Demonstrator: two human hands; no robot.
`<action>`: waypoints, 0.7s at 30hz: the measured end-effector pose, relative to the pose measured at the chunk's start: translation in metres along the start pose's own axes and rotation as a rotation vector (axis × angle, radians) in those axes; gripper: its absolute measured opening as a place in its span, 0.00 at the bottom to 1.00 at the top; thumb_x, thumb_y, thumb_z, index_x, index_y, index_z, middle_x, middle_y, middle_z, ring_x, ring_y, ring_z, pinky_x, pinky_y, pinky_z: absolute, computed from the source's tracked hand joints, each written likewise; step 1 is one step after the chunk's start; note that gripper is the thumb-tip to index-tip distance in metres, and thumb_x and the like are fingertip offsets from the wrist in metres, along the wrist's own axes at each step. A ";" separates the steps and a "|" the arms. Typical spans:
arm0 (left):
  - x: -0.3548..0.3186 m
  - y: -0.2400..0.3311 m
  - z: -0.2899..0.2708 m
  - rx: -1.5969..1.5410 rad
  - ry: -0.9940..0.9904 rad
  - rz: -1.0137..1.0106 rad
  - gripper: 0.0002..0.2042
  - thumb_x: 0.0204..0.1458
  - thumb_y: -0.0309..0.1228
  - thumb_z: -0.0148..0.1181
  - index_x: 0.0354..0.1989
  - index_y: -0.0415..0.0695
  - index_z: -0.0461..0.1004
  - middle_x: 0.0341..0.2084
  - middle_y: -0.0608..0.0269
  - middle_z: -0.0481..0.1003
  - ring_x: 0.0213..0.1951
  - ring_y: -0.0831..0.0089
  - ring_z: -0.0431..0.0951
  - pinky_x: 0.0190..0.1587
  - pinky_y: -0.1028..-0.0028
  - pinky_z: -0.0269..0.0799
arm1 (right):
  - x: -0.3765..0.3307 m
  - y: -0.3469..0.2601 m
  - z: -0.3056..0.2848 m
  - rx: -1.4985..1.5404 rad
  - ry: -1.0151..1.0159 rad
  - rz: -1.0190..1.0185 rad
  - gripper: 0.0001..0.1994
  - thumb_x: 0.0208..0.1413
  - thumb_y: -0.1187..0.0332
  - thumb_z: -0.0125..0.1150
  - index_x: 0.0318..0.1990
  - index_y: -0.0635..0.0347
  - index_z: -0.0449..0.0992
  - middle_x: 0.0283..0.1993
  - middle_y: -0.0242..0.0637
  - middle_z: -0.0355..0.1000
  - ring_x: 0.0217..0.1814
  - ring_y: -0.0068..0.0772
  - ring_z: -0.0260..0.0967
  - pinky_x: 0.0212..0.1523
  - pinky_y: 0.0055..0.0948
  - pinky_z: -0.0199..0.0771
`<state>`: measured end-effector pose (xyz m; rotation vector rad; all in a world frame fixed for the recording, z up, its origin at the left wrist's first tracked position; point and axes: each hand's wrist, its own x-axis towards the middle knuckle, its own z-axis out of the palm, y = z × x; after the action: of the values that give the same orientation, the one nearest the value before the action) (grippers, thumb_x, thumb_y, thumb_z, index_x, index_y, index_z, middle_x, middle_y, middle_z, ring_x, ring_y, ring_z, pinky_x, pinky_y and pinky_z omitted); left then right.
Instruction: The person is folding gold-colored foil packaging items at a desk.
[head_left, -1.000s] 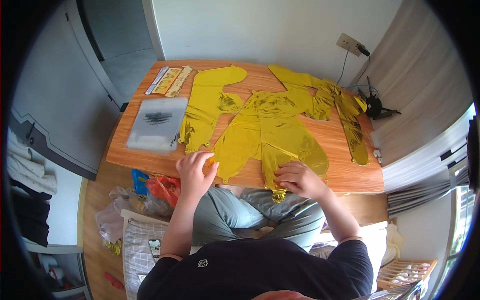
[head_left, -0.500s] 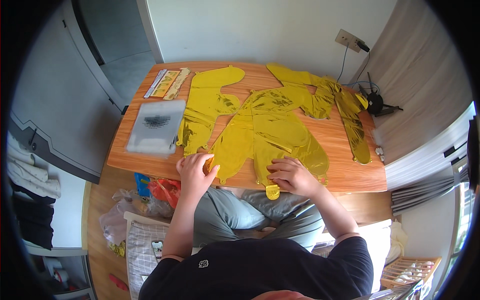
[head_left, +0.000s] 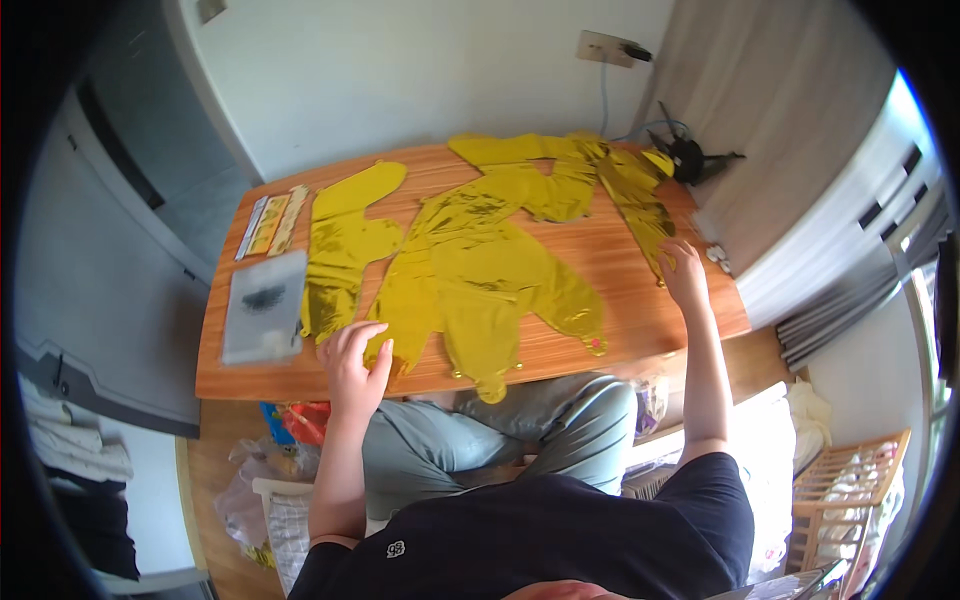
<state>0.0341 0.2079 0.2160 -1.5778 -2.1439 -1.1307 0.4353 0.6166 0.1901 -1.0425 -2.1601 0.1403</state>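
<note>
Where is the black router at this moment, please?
In the head view, the black router is at the far right corner of the table, beside the gold foil, beyond the right hand.

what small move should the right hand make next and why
I'd probably pinch the near end of the narrow gold foil strip with the right hand: that hand is right by that end, fingers bent, though whether it touches the foil is hard to tell.
</note>
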 end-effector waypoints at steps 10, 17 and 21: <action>0.113 0.158 0.154 -0.349 -0.447 0.500 0.09 0.57 0.35 0.67 0.45 0.52 0.81 0.46 0.66 0.80 0.53 0.64 0.77 0.60 0.61 0.63 | -0.002 0.049 -0.004 -0.005 -0.216 0.028 0.15 0.52 0.59 0.73 0.43 0.58 0.85 0.49 0.42 0.79 0.57 0.50 0.72 0.59 0.41 0.74; 0.142 0.225 0.319 -0.403 -0.555 0.489 0.16 0.57 0.40 0.67 0.51 0.49 0.80 0.52 0.60 0.78 0.58 0.59 0.75 0.63 0.59 0.67 | -0.001 0.059 0.002 -0.008 -0.201 0.046 0.12 0.53 0.57 0.70 0.37 0.55 0.86 0.42 0.40 0.79 0.53 0.48 0.74 0.55 0.42 0.74; 0.152 0.238 0.358 -0.304 -0.435 0.478 0.22 0.55 0.43 0.67 0.57 0.50 0.77 0.56 0.62 0.76 0.59 0.61 0.75 0.61 0.58 0.68 | 0.010 0.069 0.010 -0.031 -0.234 -0.016 0.10 0.52 0.56 0.69 0.37 0.49 0.88 0.43 0.39 0.79 0.54 0.46 0.74 0.54 0.43 0.77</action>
<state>0.2728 0.5935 0.1726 -2.4991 -1.7007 -1.0522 0.4683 0.6718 0.1624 -1.0712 -2.3861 0.2324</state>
